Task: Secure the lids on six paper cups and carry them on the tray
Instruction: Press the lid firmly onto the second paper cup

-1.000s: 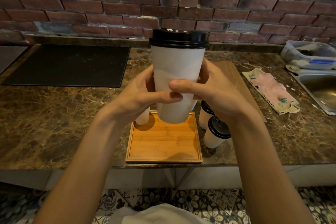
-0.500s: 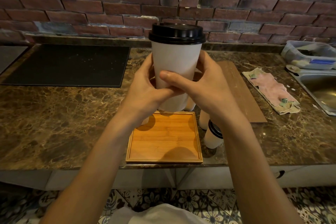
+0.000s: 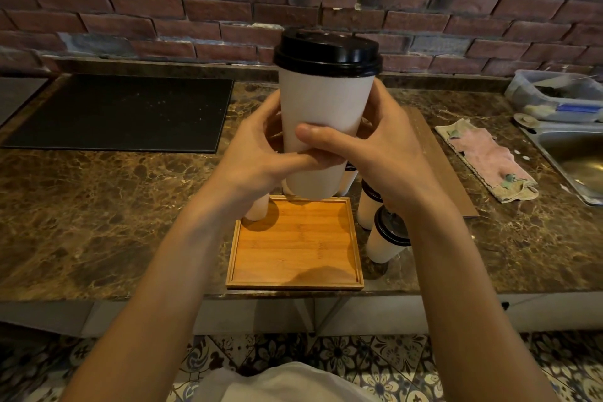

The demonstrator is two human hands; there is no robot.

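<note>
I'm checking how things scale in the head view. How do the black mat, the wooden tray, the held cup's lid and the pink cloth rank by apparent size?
1. Black mat.
2. Wooden tray.
3 and 4. Pink cloth and black lid look alike in extent, and the lid sits much nearer the camera, so I leave them unranked.

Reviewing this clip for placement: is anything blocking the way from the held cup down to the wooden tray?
Nothing visible does. The cup, held by the left hand and right hand, hangs above the tray's far edge, and its visible surface is bare. Other cups stand beside it on the counter.
</note>
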